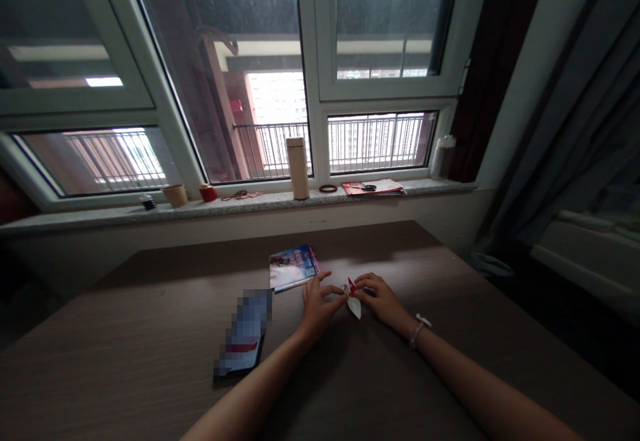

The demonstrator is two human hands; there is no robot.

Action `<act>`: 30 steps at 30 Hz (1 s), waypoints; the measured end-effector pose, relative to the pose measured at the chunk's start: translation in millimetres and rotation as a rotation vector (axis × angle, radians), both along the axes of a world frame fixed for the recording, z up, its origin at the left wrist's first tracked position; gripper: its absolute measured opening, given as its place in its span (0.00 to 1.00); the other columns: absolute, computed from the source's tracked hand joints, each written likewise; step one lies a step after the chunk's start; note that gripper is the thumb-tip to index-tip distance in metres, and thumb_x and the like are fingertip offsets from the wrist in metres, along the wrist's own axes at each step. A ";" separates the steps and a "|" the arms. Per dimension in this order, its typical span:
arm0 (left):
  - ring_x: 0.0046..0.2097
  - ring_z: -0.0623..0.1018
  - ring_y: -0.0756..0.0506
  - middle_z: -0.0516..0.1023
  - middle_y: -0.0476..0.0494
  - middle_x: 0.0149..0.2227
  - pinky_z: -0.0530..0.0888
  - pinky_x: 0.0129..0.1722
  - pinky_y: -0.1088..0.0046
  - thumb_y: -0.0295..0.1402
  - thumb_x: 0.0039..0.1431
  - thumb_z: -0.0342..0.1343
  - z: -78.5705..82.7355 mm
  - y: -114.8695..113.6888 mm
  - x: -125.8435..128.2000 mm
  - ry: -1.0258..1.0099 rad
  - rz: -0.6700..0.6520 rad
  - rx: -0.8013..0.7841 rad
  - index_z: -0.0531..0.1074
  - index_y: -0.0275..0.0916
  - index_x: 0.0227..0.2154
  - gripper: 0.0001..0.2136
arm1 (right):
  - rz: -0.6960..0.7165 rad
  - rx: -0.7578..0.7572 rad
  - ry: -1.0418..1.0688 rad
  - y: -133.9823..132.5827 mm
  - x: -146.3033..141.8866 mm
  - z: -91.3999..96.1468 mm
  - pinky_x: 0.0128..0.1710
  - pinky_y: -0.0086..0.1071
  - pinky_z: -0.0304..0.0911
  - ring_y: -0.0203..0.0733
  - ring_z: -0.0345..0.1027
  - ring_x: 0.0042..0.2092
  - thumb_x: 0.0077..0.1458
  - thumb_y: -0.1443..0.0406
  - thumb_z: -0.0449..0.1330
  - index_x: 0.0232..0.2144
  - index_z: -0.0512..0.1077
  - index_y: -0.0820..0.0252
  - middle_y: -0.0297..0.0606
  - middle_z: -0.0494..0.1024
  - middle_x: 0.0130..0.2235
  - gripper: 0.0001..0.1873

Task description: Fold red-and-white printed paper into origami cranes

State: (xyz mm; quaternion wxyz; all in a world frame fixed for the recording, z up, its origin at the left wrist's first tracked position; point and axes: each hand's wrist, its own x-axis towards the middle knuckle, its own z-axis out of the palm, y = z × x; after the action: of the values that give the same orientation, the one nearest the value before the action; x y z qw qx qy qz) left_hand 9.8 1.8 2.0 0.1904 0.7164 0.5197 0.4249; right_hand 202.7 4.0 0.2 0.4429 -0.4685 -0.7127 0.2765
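Note:
A small folded paper piece [354, 303], white with a red tip, lies between my two hands on the brown table [150, 334]. My left hand [317, 304] pinches its left side with thumb and fingers closed. On its right side my right hand [383, 298], with a bracelet at the wrist, pinches it too. A colourful paper packet [293, 266] lies just beyond my left hand.
A phone [244, 336] lies on the table to the left of my left arm. On the window sill [240, 204] stand a tall beige flask [299, 168], a paper cup [175, 194], a small red pot [208, 193], papers [373, 188] and a jar [442, 157].

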 end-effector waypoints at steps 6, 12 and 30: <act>0.56 0.67 0.39 0.69 0.44 0.54 0.61 0.58 0.54 0.33 0.48 0.65 2.8 0.1 -0.3 -0.085 0.007 0.014 0.79 0.43 0.25 0.01 | -0.045 0.019 -0.029 -1.7 -0.5 0.0 0.54 0.41 0.56 0.46 0.63 0.49 0.52 0.56 0.62 0.34 0.76 0.55 0.38 0.74 0.41 0.11; 0.54 0.69 0.40 0.70 0.43 0.52 0.62 0.57 0.56 0.35 0.50 0.63 5.9 -1.1 -0.8 -0.146 0.023 0.048 0.77 0.40 0.22 0.06 | -0.095 -0.021 -0.072 -1.8 -0.5 -7.0 0.57 0.43 0.54 0.48 0.60 0.52 0.51 0.54 0.62 0.25 0.76 0.55 0.39 0.72 0.44 0.12; 0.55 0.69 0.41 0.72 0.46 0.50 0.61 0.58 0.56 0.33 0.55 0.59 2.8 2.2 -4.8 -0.032 0.028 0.039 0.80 0.48 0.35 0.07 | -0.053 -0.038 -0.093 3.6 6.6 -8.0 0.57 0.43 0.52 0.47 0.59 0.52 0.55 0.56 0.55 0.28 0.76 0.54 0.38 0.74 0.45 0.13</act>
State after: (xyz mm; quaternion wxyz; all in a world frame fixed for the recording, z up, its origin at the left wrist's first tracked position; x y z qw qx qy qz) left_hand 5.0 4.0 4.8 0.1788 0.7058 0.5180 0.4490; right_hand 209.2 7.6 -7.8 0.4075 -0.5078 -0.7145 0.2561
